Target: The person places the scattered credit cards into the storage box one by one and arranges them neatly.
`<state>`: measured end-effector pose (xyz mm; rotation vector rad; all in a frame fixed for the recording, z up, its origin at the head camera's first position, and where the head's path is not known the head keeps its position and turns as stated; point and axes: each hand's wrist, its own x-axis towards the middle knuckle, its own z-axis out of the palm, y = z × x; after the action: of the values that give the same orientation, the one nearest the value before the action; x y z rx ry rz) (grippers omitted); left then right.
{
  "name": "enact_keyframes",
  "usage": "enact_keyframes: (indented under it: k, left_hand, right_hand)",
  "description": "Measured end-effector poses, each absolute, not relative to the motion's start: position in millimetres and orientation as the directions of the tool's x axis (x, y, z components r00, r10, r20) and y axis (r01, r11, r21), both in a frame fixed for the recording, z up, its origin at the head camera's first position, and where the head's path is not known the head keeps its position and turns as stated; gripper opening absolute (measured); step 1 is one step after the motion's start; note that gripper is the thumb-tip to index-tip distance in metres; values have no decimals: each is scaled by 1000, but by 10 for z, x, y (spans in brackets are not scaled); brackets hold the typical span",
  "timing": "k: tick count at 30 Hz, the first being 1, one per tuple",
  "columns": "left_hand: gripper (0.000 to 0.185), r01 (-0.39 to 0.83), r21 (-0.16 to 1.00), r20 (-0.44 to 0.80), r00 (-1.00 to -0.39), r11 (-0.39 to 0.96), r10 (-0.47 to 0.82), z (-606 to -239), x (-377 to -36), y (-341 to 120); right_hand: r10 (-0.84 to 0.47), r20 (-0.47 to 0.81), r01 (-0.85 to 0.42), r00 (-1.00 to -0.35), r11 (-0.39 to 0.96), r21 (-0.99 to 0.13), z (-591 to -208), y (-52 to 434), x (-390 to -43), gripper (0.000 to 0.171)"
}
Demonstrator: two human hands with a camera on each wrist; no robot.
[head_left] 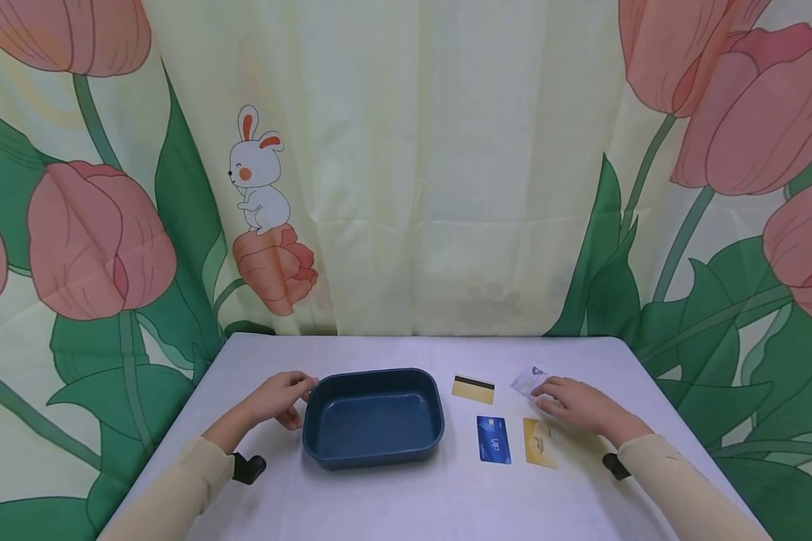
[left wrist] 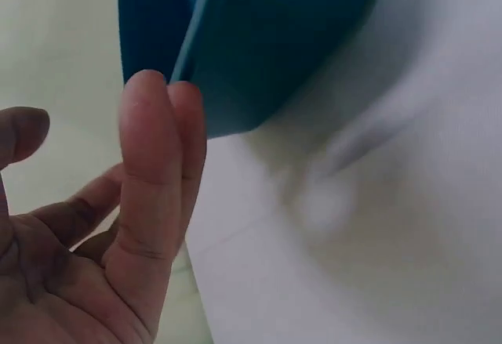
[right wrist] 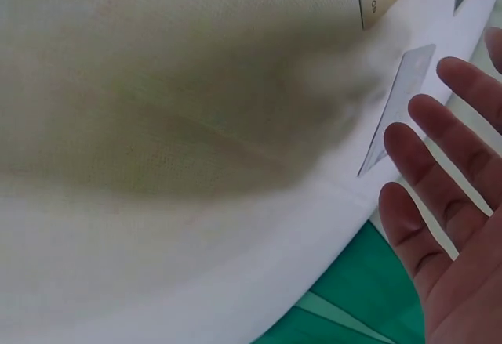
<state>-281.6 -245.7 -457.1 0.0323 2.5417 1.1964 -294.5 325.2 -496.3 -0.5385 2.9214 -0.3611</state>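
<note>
A dark blue rectangular tray (head_left: 372, 460) stands on the white table, left of centre. My left hand (head_left: 280, 398) is at its left end, fingertips right at the rim; in the left wrist view the fingers (left wrist: 149, 164) are extended beside the tray wall (left wrist: 290, 38). My right hand (head_left: 578, 406) hovers over a whitish card (head_left: 528, 380), fingers spread and relaxed, overlapping its near edge in the head view. The right wrist view has the pale card (right wrist: 400, 105) lying flat past the fingertips (right wrist: 400, 136), nothing between them.
Between tray and right hand lie a gold card with a black stripe (head_left: 474, 389), a blue VIP card (head_left: 493, 439) and a yellow-gold card (head_left: 539, 443). A tulip-printed curtain (head_left: 480, 173) hangs behind the table's far edge.
</note>
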Motion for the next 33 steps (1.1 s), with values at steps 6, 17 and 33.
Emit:
enact_keyframes:
  k: [6,17,33]
  left_hand:
    - [57,-164,799,-317,-932,579,173,-4584,-2795,-2461]
    - [58,-223,836,-336,-931,502,146,-4677,-2714,-2461]
    - [76,-256,858,-351,-925,445,145,-4714,-2628,-2414]
  right_hand:
    - [-366,-117,-324,-923,906,-274,-4983,3195,-2939,26]
    - [-329,-190,-256,-925,909,-328,-5028,3083,-2915,27]
    - [-311,-193,-235,-931,912,-336,-5080,3042,-2859,32]
